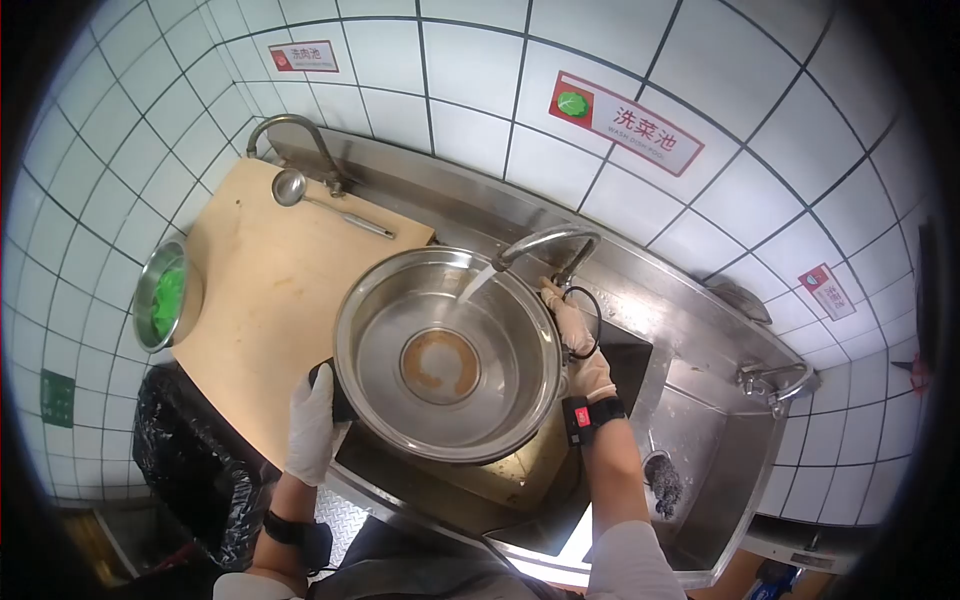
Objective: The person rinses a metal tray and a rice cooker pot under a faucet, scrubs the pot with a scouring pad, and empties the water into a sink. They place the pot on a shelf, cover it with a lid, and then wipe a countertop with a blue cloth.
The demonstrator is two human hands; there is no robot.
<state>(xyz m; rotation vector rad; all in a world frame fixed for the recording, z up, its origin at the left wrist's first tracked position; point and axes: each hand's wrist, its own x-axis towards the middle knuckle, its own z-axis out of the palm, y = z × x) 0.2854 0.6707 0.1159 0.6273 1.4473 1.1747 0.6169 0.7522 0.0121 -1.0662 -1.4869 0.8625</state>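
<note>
A wide, round stainless-steel pot (500,400) sits tilted slightly over the sink, a brownish ring stain on its bottom. Water runs into it from the curved faucet (545,238). My left hand (312,428), in a white glove, is closed on the pot's black side handle (343,393). On the pot's far right side, my gloved right hand (575,325) reaches up with its fingertips at the faucet's base. What those fingers grip is hidden. A thin black loop (600,322) curves beside that hand.
A wooden board (270,280) covers the left sink, with a ladle (335,212) on it. A metal bowl (150,300) holding something green stands at its left edge. A black-bagged bin (190,460) is below. Right basin (720,450) holds a steel scrubber (663,485).
</note>
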